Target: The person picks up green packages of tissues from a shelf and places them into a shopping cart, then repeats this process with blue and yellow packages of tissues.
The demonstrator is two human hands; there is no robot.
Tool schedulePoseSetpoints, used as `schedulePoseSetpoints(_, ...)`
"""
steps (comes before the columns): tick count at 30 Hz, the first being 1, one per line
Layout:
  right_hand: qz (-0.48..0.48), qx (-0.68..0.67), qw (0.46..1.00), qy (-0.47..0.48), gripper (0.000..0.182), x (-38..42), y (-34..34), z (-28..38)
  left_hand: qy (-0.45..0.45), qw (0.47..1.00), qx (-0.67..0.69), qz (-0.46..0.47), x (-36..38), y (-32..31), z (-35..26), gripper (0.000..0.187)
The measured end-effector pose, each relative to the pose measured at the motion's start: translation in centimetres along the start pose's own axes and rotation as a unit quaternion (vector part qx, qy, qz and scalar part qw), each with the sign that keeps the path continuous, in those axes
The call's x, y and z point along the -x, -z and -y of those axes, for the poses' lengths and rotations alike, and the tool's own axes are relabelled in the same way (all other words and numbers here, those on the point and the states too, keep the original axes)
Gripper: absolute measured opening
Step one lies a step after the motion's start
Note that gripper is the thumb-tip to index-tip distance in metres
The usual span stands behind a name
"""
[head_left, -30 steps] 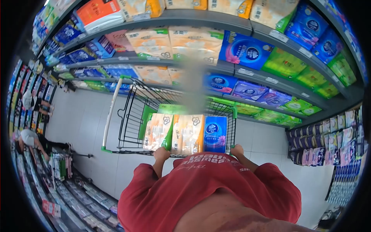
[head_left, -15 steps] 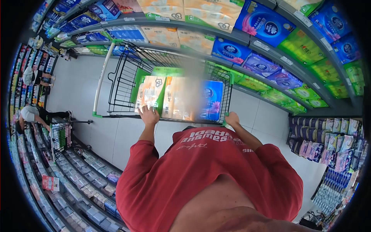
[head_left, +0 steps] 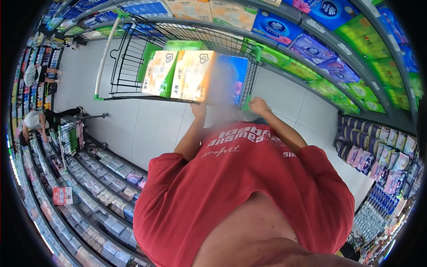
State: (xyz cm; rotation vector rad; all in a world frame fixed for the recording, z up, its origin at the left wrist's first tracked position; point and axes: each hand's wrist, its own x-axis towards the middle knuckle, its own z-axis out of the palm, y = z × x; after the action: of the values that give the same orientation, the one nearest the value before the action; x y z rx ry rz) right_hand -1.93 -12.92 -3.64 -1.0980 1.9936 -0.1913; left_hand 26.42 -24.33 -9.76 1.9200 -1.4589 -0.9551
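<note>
A black wire shopping cart point(head_left: 129, 76) with green corners is side-on ahead of me. My left hand point(head_left: 199, 110) is at its near rim, below the packs, with its fingers closed over the wire and partly hidden. At the green corner to the right, my right hand point(head_left: 259, 106) is curled around the cart's edge. Inside the cart stand an orange-and-white tissue pack point(head_left: 158, 71), a second such pack point(head_left: 192, 74) and a blue tissue pack point(head_left: 235, 78). A green pack point(head_left: 184, 45) lies behind them. A blurred smear covers part of the blue pack.
Shelves of tissue packs point(head_left: 275, 27) curve along the far side. Hanging packages point(head_left: 380, 153) fill a rack at the right. At the left, a person point(head_left: 33, 120) bends by a shelf beside another cart point(head_left: 73, 140). Grey floor tiles point(head_left: 153, 120) lie between.
The cart has shifted up and left in view, farther from my body. My left hand has slid right along its near side, away from the first orange-and-white pack. My right hand stays at the corner.
</note>
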Motion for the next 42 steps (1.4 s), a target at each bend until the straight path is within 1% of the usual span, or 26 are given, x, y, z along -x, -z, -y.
schedulePoseSetpoints(1, 0.003, 0.0, 1.0, -0.003, 0.03, 0.4, -0.3, -0.2, 0.027, 1.0, 0.006, 0.008, -0.4, 0.0, -0.2, 0.045)
schedulePoseSetpoints(2, -0.014, -0.05, 0.999, -0.012, 0.03, 0.8, -0.3, -0.7, 0.029, 1.0, 0.005, 0.01, -0.9, 0.4, -0.1, 0.045)
schedulePoseSetpoints(4, -0.03, -0.099, 0.994, -0.021, 0.029, 1.2, -1.0, -2.9, 0.057, 0.99, 0.06, 0.113, -2.5, 2.3, 0.0, 0.052)
schedulePoseSetpoints(6, -0.075, -0.067, 0.995, -0.018, 0.029, 1.2, -1.9, -7.1, 0.055, 0.992, 0.048, 0.1, -4.3, 1.4, 1.8, 0.051)
schedulePoseSetpoints(8, -0.123, -0.062, 0.99, -0.027, 0.027, 3.6, -1.5, -8.7, 0.102, 0.992, 0.035, 0.068, -5.8, 1.5, 3.4, 0.052)
schedulePoseSetpoints(10, -0.127, -0.002, 0.987, -0.098, 0.026, 4.2, -1.9, -12.0, 0.104, 0.992, 0.025, 0.07, -7.1, 2.3, 3.9, 0.053)
schedulePoseSetpoints(12, -0.157, -0.001, 0.983, -0.097, 0.026, 5.6, -1.8, -14.5, 0.077, 0.989, 0.099, 0.078, -7.9, 2.1, 5.1, 0.045)
schedulePoseSetpoints(13, -0.184, -0.001, 0.978, -0.096, 0.026, 6.8, -1.3, -14.9, 0.133, 0.973, 0.141, 0.128, -7.5, 4.2, 2.6, 0.039)
schedulePoseSetpoints(14, -0.195, -0.013, 0.973, -0.119, 0.025, 6.6, -2.1, -16.5, 0.118, 0.971, 0.175, 0.114, -7.8, 4.9, 2.4, 0.033)
schedulePoseSetpoints(15, -0.195, -0.028, 0.97, -0.143, 0.025, 7.0, -2.1, -16.9, 0.142, 0.961, 0.216, 0.098, -7.5, 5.9, 1.2, 0.034)
schedulePoseSetpoints(16, -0.195, -0.044, 0.965, -0.167, 0.024, 7.2, -2.0, -16.8, 0.18, 0.963, 0.166, 0.116, -7.6, 7.1, 0.7, 0.042)
schedulePoseSetpoints(17, -0.202, -0.05, 0.962, -0.176, 0.024, 7.5, -2.0, -16.5, 0.18, 0.966, 0.142, 0.121, -8.2, 7.5, 1.5, 0.051)
schedulePoseSetpoints(20, -0.204, -0.062, 0.959, -0.189, 0.025, 7.1, -2.3, -16.0, 0.187, 0.965, 0.126, 0.138, -7.8, 8.5, 1.9, 0.092)
schedulePoseSetpoints(21, -0.205, -0.073, 0.961, -0.171, 0.025, 7.0, -2.2, -15.1, 0.194, 0.96, 0.129, 0.154, -7.6, 9.2, 1.1, 0.098)
schedulePoseSetpoints(24, -0.179, -0.082, 0.969, -0.147, 0.026, 5.5, -2.8, -14.3, 0.221, 0.959, 0.102, 0.147, -8.3, 9.4, 1.5, 0.096)
schedulePoseSetpoints(26, -0.232, -0.111, 0.95, -0.178, 0.026, 3.8, -4.8, -15.8, 0.231, 0.957, 0.111, 0.139, -8.3, 9.3, 2.0, 0.096)
schedulePoseSetpoints(28, -0.207, -0.029, 0.973, -0.097, 0.025, 3.8, -4.2, -14.8, 0.23, 0.956, 0.108, 0.145, -8.4, 9.6, 1.9, 0.096)
schedulePoseSetpoints(29, -0.203, -0.065, 0.971, -0.112, 0.024, 3.6, -3.9, -14.7, 0.237, 0.955, 0.105, 0.144, -8.6, 9.6, 1.8, 0.096)
schedulePoseSetpoints(30, -0.207, -0.067, 0.97, -0.111, 0.024, 3.7, -3.4, -14.6, 0.243, 0.955, 0.098, 0.137, -8.6, 9.6, 1.4, 0.093)
schedulePoseSetpoints(32, -0.145, 0.041, 0.988, -0.039, 0.024, 4.5, -2.4, -14.7, 0.246, 0.962, 0.075, 0.095, -8.3, 9.6, 0.8, 0.089)
schedulePoseSetpoints(36, -0.181, -0.059, 0.977, -0.096, 0.025, 6.1, -1.2, -14.4, 0.249, 0.965, -0.018, 0.076, -8.9, 10.0, -0.2, 0.083)
schedulePoseSetpoints(38, -0.207, -0.068, 0.97, -0.112, 0.024, 7.0, -0.8, -14.3, 0.156, 0.971, -0.139, -0.118, -9.8, 9.7, 0.1, 0.08)
schedulePoseSetpoints(39, -0.206, -0.069, 0.97, -0.106, 0.024, 7.1, -0.9, -14.5, 0.179, 0.963, -0.082, -0.183, -9.0, 9.6, -2.6, 0.073)
schedulePoseSetpoints(40, -0.202, -0.075, 0.97, -0.113, 0.023, 7.0, -1.1, -15.6, 0.133, 0.967, 0.103, -0.193, -8.9, 8.7, -4.4, 0.068)
schedulePoseSetpoints(41, -0.198, -0.08, 0.97, -0.12, 0.023, 6.9, -1.1, -16.1, 0.083, 0.935, 0.284, -0.197, -9.1, 8.2, -6.2, 0.063)
schedulePoseSetpoints(42, -0.194, -0.076, 0.971, -0.116, 0.023, 7.0, -1.1, -16.0, 0.09, 0.927, 0.356, -0.08, -8.6, 9.5, -9.5, 0.051)
